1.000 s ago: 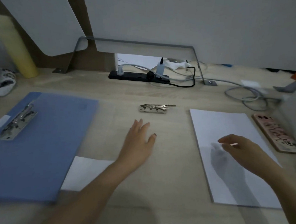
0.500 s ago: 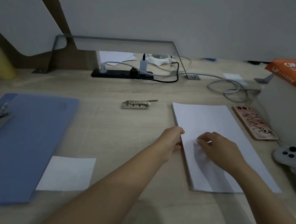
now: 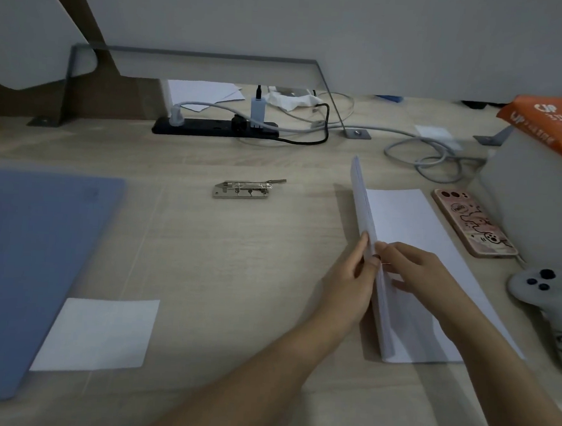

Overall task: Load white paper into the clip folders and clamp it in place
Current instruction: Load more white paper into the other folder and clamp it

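— Paper in the folder yet?

— No, nothing is loaded. The pile sits on the right side of the desk, just beside a phone. It's well apart from the blue folder, which lies flat at the far left. The folder's own clip is out of sight from here.

— What are the hands doing?

— Both are at the pile's left edge. A bundle of sheets is tipped up there, while the rest lies flat underneath. The left hand pinches the raised edge between thumb and fingers. The right hand has its fingertips bent in against the same edge from the other side, nipping it as far as I can make out.

— So this is the very start?

— I'd say so. They seem to be parting off a batch to carry over. The whole trip across the desk is left to do, then squaring the sheets on the folder and clamping them.

— And that metal piece in the middle?

— That's a loose clip, lying alone towards the back, touched by nobody. There's also a small white sheet against the folder's near corner. I can't tell whether either belongs to the job.
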Motion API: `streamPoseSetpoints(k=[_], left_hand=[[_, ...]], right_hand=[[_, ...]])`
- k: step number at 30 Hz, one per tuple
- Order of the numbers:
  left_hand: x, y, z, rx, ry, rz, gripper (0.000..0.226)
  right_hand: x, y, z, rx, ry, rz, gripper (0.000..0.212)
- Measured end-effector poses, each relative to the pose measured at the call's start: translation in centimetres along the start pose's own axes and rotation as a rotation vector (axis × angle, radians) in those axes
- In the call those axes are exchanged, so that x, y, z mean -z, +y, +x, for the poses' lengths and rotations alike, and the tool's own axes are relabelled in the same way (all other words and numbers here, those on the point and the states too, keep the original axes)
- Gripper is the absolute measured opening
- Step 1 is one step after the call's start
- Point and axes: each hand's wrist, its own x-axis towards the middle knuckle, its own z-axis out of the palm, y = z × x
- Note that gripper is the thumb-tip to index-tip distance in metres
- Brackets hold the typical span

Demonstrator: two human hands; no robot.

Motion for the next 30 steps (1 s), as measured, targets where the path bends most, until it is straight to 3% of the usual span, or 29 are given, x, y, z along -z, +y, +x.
streamPoseSetpoints(k=[30], left_hand=[[0.4,-0.6,0.3,0.001,0.036,-0.043,0.049]], right_hand=[[-0.6,-0.8,-0.2,0.021,0.046,-0.191,0.025]])
